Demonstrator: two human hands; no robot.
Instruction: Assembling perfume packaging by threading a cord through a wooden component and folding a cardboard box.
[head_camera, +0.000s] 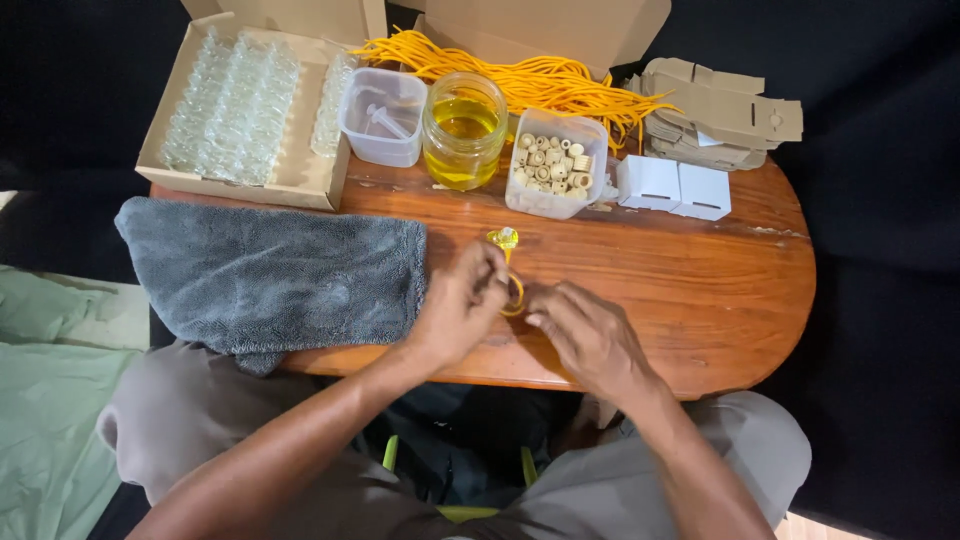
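Fingers (497, 283) of L hand (460, 305) pinching yellow cord (516, 296) (small bottle (504, 238) attached), R hand (590, 335) touching cord

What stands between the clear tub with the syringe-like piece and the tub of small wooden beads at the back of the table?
The head view shows a glass jar of yellow liquid between the clear tub and the bead tub.

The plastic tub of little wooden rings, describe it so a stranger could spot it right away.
On the wooden table, look along the back row of containers. Right of the glass jar of yellow liquid stands a clear square tub. It alone holds pale wooden rings; the tub left of the jar is nearly empty.
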